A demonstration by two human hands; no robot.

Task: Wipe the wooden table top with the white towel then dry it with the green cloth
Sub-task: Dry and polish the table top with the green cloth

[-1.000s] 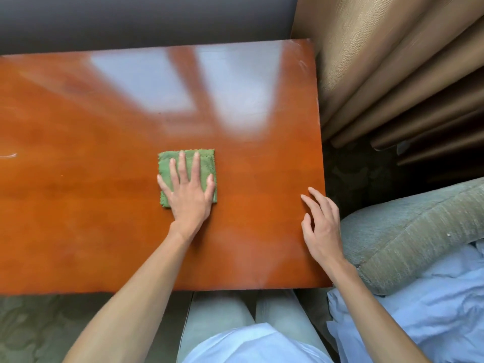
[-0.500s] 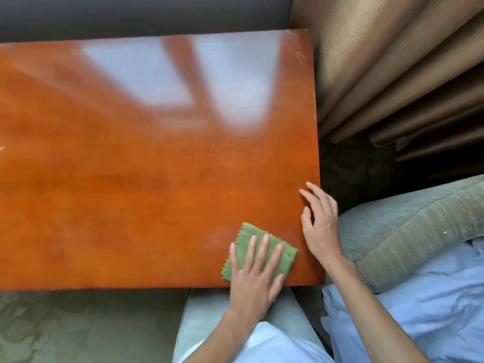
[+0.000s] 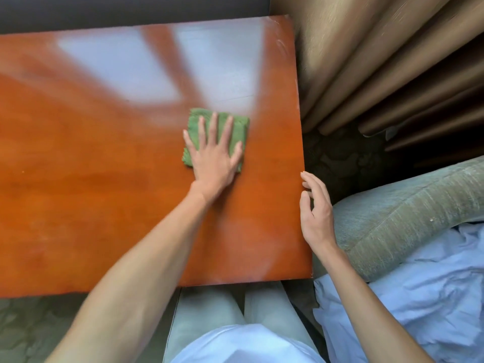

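The wooden table (image 3: 91, 179) fills the left and middle of the view, its long axis running left to right. Right of centre the left hand (image 3: 213, 158) lies flat, fingers spread, pressing the folded green cloth (image 3: 222, 127) onto the wood rather than gripping it. The undried stretch appears to lie mostly left of the cloth, so this hand is the nearer one. At the table's right edge the right hand (image 3: 317, 213) rests loose and empty. The white towel is out of view; no writing shows.
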